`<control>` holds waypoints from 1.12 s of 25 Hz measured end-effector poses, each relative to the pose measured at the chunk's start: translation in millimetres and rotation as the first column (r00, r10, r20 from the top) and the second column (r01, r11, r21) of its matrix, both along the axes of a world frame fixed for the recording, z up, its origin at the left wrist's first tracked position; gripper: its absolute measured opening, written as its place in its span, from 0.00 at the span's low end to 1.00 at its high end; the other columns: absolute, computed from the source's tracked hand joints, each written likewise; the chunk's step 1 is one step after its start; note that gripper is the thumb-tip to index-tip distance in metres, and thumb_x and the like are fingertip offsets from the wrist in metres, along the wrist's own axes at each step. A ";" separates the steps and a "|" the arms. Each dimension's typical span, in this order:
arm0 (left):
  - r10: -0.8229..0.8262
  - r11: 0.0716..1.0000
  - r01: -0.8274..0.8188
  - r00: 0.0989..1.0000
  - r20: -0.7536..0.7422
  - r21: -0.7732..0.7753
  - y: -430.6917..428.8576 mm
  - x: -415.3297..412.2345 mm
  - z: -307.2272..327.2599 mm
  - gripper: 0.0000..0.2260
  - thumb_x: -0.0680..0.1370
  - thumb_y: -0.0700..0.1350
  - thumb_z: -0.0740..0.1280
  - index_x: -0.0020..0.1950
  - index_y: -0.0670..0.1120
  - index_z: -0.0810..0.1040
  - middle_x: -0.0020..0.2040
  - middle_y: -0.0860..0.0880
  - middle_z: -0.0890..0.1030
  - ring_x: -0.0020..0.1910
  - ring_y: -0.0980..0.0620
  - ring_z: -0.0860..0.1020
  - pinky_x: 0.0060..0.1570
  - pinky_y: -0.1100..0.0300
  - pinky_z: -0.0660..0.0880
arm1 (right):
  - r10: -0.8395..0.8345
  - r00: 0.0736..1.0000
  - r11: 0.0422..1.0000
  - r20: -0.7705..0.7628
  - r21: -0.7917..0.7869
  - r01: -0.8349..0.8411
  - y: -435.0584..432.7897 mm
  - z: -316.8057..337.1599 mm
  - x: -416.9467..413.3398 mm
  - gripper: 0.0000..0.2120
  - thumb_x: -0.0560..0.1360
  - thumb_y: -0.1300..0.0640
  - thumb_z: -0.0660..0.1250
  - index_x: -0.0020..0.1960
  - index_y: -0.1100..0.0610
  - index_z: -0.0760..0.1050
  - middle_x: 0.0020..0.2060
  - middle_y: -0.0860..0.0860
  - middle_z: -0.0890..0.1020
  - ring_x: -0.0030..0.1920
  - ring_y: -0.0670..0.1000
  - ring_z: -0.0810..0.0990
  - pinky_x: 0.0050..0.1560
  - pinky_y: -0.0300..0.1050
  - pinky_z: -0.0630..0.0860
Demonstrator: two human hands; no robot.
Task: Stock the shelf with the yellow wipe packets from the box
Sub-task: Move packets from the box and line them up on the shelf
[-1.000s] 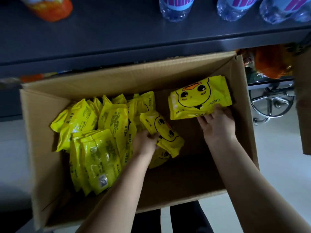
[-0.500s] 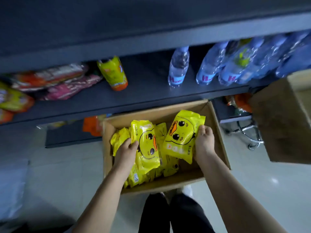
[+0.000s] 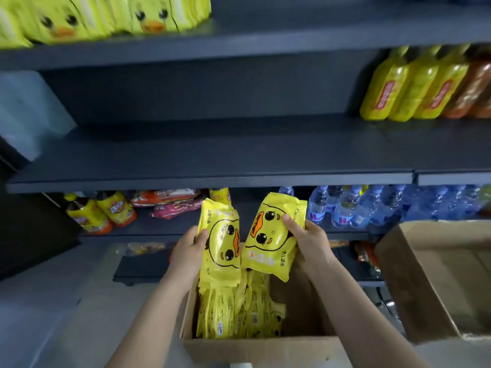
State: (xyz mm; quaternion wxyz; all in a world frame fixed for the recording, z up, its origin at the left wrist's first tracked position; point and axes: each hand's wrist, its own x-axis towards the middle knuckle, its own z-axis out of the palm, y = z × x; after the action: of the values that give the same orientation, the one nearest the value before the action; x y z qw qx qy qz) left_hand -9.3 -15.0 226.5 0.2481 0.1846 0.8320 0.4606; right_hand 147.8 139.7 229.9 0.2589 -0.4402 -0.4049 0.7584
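My left hand [image 3: 187, 252] grips a yellow duck-face wipe packet [image 3: 221, 244] by its left edge, held upright above the cardboard box [image 3: 260, 347]. My right hand [image 3: 308, 241] grips a second yellow packet [image 3: 268, 237] by its right side, tilted, just right of the first. Several more yellow packets [image 3: 239, 309] stand in the left half of the box. A row of the same duck packets [image 3: 101, 17] stands on the top shelf at upper left. The dark middle shelf board [image 3: 212, 150] stretches across in front of me.
Yellow and orange drink bottles [image 3: 414, 83] stand at the right of the middle shelf, and a pale blue pack [image 3: 29, 112] at its left. The lower shelf holds water bottles [image 3: 372, 205], snack bags [image 3: 164, 200] and yellow bottles [image 3: 103, 211]. A second cardboard box [image 3: 435, 277] sits at right.
Both hands lifted their packets out of the box and upward. My view rose from the box to the shelves, so the middle and top shelves came into sight.
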 end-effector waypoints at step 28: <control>-0.463 0.831 0.532 0.499 -0.733 -0.162 114.6 -264.1 386.0 0.07 0.77 0.47 0.65 0.49 0.44 0.79 0.44 0.52 0.76 0.47 0.50 0.74 0.46 0.58 0.68 | 0.070 0.995 0.704 -0.072 0.710 0.002 39.7 354.8 -193.9 0.04 0.75 0.57 0.68 0.48 0.57 0.77 0.43 0.54 0.85 0.42 0.54 0.84 0.39 0.48 0.80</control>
State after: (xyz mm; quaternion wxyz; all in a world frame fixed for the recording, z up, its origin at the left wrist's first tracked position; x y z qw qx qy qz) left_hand -273.4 99.6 612.5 -0.0013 0.5982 0.7483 0.2866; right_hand -46.1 179.4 584.7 0.4128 -0.2636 -0.6606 0.5690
